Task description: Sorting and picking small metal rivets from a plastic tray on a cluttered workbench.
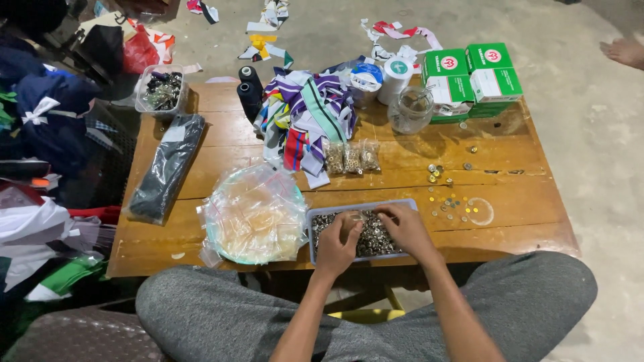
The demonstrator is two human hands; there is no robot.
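Both hands were in the tray of metal buttons at the near edge of the surface.

I saw the shallow grey tray, full of small metal buttons, sitting right at the front rim of the wooden surface. My left hand was pinched shut on a small clear bag; my right hand curled loosely over the buttons, grip unclear. A pile of clear bags crowded the left; loose buttons dotted the open right.
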